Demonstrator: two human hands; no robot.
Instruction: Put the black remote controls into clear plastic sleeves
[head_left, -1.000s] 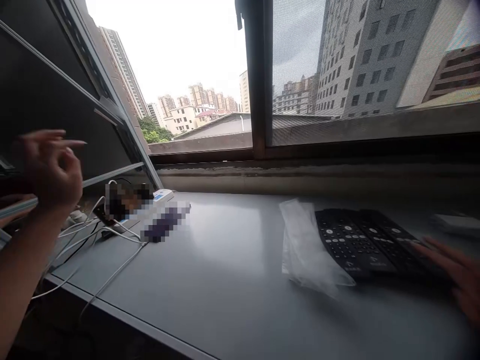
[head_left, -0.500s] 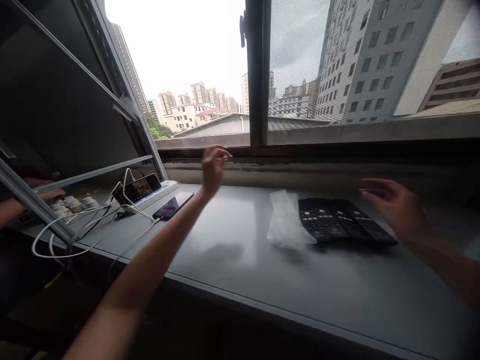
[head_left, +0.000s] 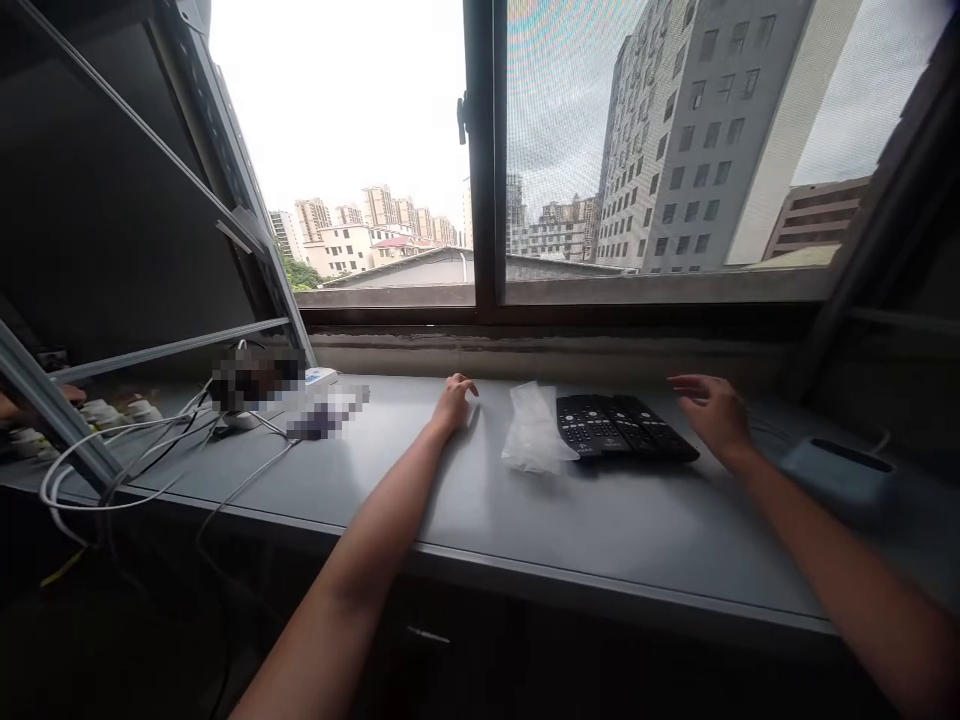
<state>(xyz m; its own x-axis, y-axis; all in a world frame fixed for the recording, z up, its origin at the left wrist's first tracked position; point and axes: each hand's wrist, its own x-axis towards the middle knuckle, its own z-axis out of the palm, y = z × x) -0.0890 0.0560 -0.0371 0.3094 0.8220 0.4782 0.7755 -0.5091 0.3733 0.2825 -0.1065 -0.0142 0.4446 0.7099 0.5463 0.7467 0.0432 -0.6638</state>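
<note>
Several black remote controls (head_left: 622, 425) lie side by side on the grey table (head_left: 465, 500). Crumpled clear plastic bags (head_left: 534, 430) rest against their left side. My left hand (head_left: 454, 402) is low over the table, left of the bags and apart from them, with curled fingers and nothing visible in it. Just past the right end of the remotes is my right hand (head_left: 712, 408), fingers spread toward them, holding nothing.
White cables (head_left: 157, 430), a power strip (head_left: 321, 377) and blurred-out devices are at the left beside a metal shelf frame (head_left: 180, 347). A blue-grey box (head_left: 840, 470) sits at the right. A window runs along the back.
The view has turned to the right. My left hand has come down and right, nearer the bags. My right hand remains beside the remotes, and the blue-grey box now shows clearly.
</note>
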